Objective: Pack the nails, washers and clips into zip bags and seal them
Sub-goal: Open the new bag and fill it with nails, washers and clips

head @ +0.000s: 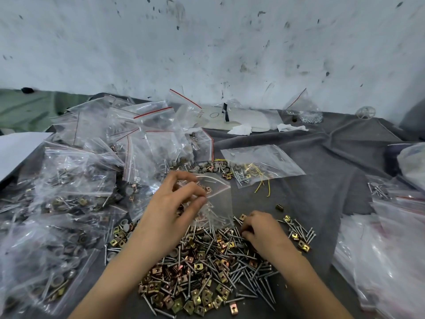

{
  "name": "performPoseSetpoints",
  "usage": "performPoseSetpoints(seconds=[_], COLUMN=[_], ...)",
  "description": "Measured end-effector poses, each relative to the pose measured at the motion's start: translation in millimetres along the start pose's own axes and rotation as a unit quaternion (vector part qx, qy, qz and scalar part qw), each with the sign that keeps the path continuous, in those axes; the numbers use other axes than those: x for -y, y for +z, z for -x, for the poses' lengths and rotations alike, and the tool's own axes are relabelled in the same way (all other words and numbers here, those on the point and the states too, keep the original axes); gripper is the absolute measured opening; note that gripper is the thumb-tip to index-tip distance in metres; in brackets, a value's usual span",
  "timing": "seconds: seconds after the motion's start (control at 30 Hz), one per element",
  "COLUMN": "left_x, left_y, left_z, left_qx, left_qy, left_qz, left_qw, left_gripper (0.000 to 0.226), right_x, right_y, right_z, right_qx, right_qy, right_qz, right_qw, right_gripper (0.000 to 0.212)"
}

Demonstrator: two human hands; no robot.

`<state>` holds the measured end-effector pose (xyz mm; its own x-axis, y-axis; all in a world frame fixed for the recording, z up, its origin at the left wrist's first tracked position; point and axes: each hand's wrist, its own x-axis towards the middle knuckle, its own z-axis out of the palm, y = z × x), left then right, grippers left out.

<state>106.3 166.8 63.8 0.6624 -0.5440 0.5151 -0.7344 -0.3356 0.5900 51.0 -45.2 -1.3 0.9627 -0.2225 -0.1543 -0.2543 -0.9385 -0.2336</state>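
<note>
Pinches bag [218,203] near its mouth with left hand [177,199], just above pile [207,268] on desk [322,162], so pieces can drop in. Digs into pile with right hand [259,229], grip curled (catch hidden, cannot tell). Filled bags [80,180] heaped left, clear of loose stock.

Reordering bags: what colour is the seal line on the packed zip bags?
Red; the head view shows it on the packed zip bags.

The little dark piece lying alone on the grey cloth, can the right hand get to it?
Probably yes. The little dark piece lies just beyond the right hand, which rests on the pile of nails and clips. Little but grey cloth lies between them, and nothing covers it.
</note>
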Motion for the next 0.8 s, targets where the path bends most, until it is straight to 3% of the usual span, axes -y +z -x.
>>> performPoseSetpoints(seconds=[0.23,0.4,0.53,0.67,0.8], left_x=[7.0,6.4,4.8,0.1,-4.7], left_y=[-2.3,-1.0,0.7,3.8,4.8], left_z=[3.7,5.8,6.7,7.8,9.8], left_qx=[-0.003,-0.001,-0.008,-0.006,-0.004], left_qy=[-0.023,-0.021,-0.028,-0.025,-0.013], left_qz=[0.025,0.021,0.026,0.014,-0.001], left_qw=[0.999,1.0,0.999,1.0,1.0], left_gripper=[0.013,0.012,0.013,0.005,0.002], right_x=[-2.9,-10.3,-16.1,-6.4,-1.2], right_y=[-1.1,-1.6,-4.6,-8.5,-13.1], right_z=[5.4,10.0,10.7,8.6,4.1], right_qx=[-0.003,-0.056,-0.011,0.021,0.032], right_qy=[-0.011,0.008,-0.009,-0.009,0.007], right_qz=[-0.042,-0.15,-0.089,-0.008,0.005], right_qw=[0.999,0.987,0.996,1.0,0.999], right_gripper=[0.01,0.008,0.026,0.024,0.02])
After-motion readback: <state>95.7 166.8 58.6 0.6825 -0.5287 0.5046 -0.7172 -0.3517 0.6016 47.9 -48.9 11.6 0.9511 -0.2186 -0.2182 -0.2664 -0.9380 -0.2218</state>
